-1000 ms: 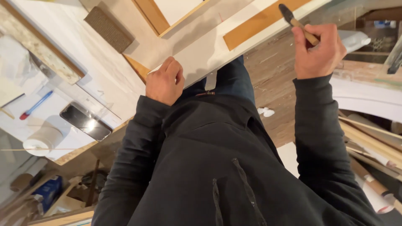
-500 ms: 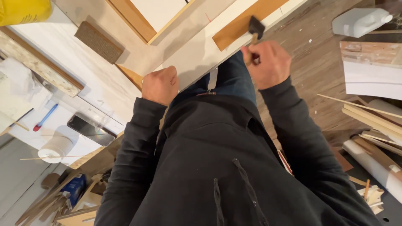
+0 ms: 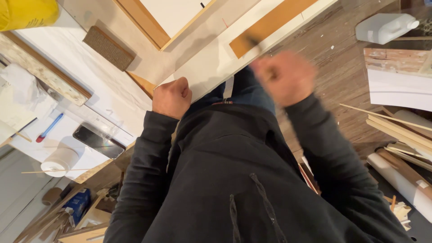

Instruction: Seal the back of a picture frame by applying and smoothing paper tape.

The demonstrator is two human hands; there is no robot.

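The left hand [image 3: 172,97] is curled into a closed fist, knuckles resting on the near edge of the white board [image 3: 211,67], holding nothing that shows; the right hand [image 3: 284,77] is blurred, its fingers wrapped tight round a small hammer [image 3: 253,43], whose dark head smears over the tan wood strip [image 3: 270,24] on the board's far right side; how the fingertips lie on the handle I cannot tell. A brown sanding block [image 3: 108,47] lies on the bench to the far left; a dark phone [image 3: 99,141] and a roll of white tape [image 3: 59,161] sit at the near left; a white plastic jug [image 3: 386,27] lies on the wooden floor at the far right.
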